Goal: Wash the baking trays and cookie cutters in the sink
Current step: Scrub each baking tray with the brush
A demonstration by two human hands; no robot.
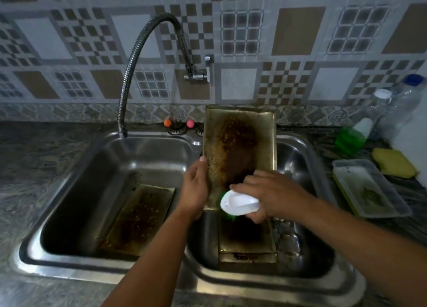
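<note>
Tray (240,145), metal, rectangular, heavily browned down its middle; held tilted over the divider of the double sink (69,258), upper end leaning toward the tiled wall, lower end above the right basin. Left hand (195,189): fingers curled round the tray's left edge, thumb lying along the rim, clamped on it. Right hand (268,193): fingers wrapped over a white-backed scrubber (238,204) with green at its underside, which is pressed to the tray's lower face.

Second tray (247,239), equally stained, lying in the right basin beneath the held one. Third tray (138,216), same burnt markings, propped aslant in the left basin.

Faucet (147,59), flexible ribbed steel hose, arching from a wall mount to a nozzle at the left basin's rear rim. Two small knobs, orange (167,122) and pink (190,123), on the sink's back ledge.

Countertop, right: pale plastic tray (369,189) with a greenish smear; yellow sponge (395,162) just behind it; green bottle (350,139) lying on its side; clear plastic bottles (397,108) against the wall, one with a blue cap, one with a white cap.
</note>
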